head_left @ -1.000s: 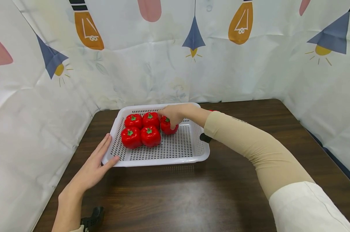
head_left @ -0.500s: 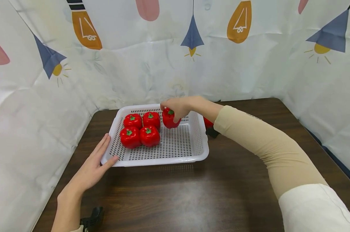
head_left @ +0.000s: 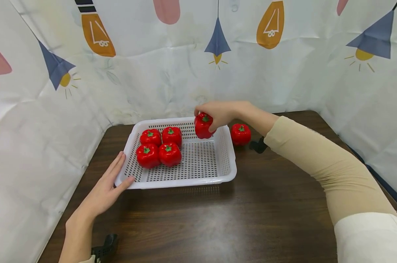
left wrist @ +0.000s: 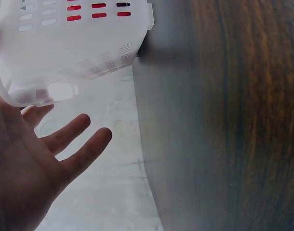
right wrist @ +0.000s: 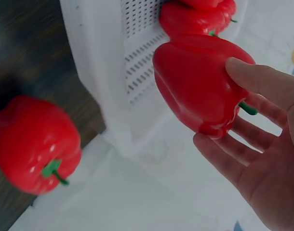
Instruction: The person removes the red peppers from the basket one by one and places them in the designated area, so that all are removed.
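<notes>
A red bell pepper [head_left: 203, 126] with a green stem is gripped by my right hand [head_left: 222, 113], thumb on one side and fingers on the other, raised over the back right part of the white basket [head_left: 185, 183]. In the right wrist view the held pepper [right wrist: 200, 82] shows large, near the basket wall. Several more red peppers [head_left: 159, 148] sit grouped in the basket's left half. My left hand [head_left: 101, 193] rests at the basket's front left corner, fingers spread and straight along the rim; in the left wrist view this hand [left wrist: 46, 154] is beside the basket wall.
Just right of the basket, another red bell pepper [head_left: 240, 134] stands on the dark wooden table [head_left: 198, 223]. White printed curtains [head_left: 165, 84] hang behind the table and along both sides.
My right hand has lifted one pepper from beside the others and carried it up and to the right. The pepper on the table has come into view. My left hand stays in place.
</notes>
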Motion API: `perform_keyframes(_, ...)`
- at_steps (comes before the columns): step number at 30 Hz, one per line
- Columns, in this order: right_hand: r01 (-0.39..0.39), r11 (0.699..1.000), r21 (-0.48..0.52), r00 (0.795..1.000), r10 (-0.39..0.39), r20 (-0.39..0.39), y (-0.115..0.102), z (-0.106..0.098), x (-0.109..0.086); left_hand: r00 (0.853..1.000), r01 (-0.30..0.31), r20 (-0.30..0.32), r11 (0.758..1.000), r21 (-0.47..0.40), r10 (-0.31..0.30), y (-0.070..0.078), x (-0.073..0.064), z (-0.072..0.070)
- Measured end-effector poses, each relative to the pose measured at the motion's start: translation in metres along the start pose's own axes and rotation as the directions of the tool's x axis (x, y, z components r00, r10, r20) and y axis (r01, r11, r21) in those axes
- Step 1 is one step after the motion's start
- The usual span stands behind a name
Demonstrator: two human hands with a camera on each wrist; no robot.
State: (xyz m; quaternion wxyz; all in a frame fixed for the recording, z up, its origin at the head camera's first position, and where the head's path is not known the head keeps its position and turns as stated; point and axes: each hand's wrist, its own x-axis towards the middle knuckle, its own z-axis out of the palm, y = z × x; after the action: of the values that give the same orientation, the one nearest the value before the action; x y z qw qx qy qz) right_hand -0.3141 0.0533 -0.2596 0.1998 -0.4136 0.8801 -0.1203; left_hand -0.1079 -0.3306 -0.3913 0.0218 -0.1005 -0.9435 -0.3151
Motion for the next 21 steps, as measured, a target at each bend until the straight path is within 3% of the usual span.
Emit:
perform_keyframes(12,0.027,0.999,-0.020,0.996,-0.029,-0.081,0.017,-0.014,-0.043,1.000,-0.003,0.003,1.000,0.000,0.003,0.000,0.000,0.000)
perform_keyframes(21,0.052,0.997,-0.056,0.987,-0.060,-0.150,0.026,-0.019,-0.064,1.000,0.002,0.010,1.000,0.007,-0.002,0.003,0.000,-0.002)
